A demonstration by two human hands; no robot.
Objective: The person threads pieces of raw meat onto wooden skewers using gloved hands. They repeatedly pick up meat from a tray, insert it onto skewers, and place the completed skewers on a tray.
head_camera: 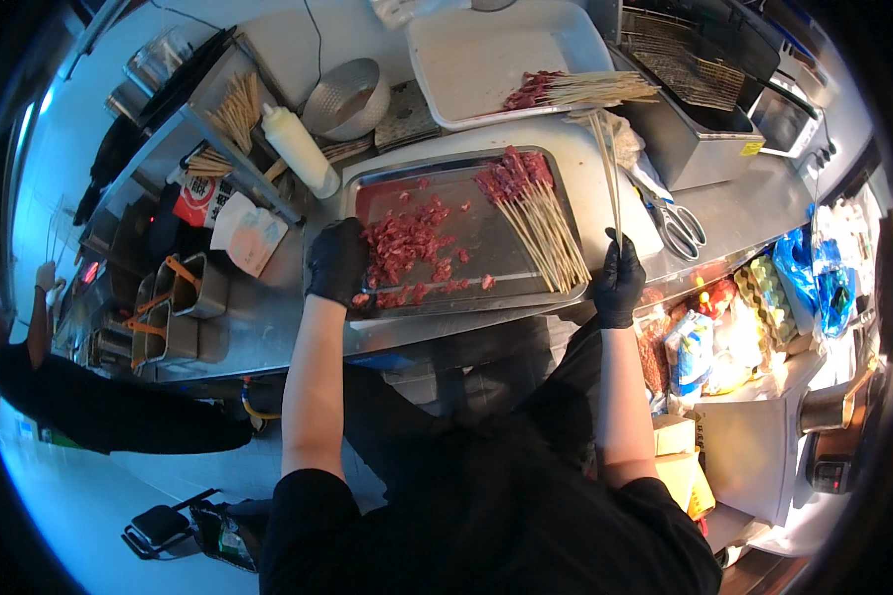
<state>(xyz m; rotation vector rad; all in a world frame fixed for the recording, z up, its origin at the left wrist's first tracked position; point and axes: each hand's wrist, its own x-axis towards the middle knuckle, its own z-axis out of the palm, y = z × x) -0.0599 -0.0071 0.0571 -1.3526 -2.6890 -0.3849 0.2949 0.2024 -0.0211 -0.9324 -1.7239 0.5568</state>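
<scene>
My left hand [338, 260], in a black glove, is at the left edge of a metal tray [484, 230], beside a heap of raw meat pieces [409, 238]; its fingertips are hidden, so I cannot tell whether it holds meat. My right hand [620, 281], also gloved in black, grips a few thin wooden skewers [612, 178] upright, just right of the tray. Inside the tray's right side lies a bundle of meat skewers [536, 223], meat ends away from me. Beyond, more meat skewers [565, 89] rest in a white plastic tray [439, 82].
Scissors [677, 223] lie right of the white cutting board [588, 160]. A squeeze bottle [300, 149] and a hammered metal bowl [348, 100] stand at the back left. Metal containers [201, 286] sit left, a fryer [685, 141] right. Another person [104, 401] is at far left.
</scene>
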